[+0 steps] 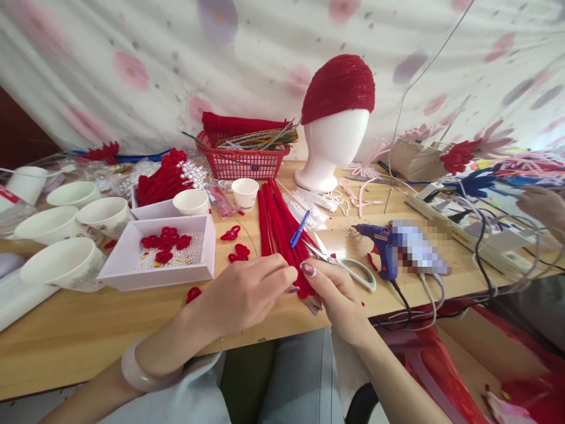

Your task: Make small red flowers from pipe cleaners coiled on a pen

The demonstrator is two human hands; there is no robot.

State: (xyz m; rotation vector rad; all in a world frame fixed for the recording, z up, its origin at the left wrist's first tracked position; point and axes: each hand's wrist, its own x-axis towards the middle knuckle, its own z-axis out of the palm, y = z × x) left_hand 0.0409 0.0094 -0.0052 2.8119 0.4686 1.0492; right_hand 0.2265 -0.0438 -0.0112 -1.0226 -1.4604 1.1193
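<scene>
My left hand [245, 291] and my right hand [331, 291] meet at the table's front edge, both pinching a small piece of red pipe cleaner [303, 291] between the fingertips. A bundle of long red pipe cleaners [278, 221] lies just beyond the hands. Scissors [342, 264] rest right of the bundle, touching my right hand's far side. A blue pen [299, 229] lies on the bundle. Finished red loops [236, 250] sit on the wood, and more lie in a white tray [128, 250].
A blue glue gun [379, 247] with cables lies at the right. A foam head with a red cap [335, 118], a red basket [242, 159] and several white paper cups [66, 265] stand behind and left. Another person's hand [542, 206] shows at far right.
</scene>
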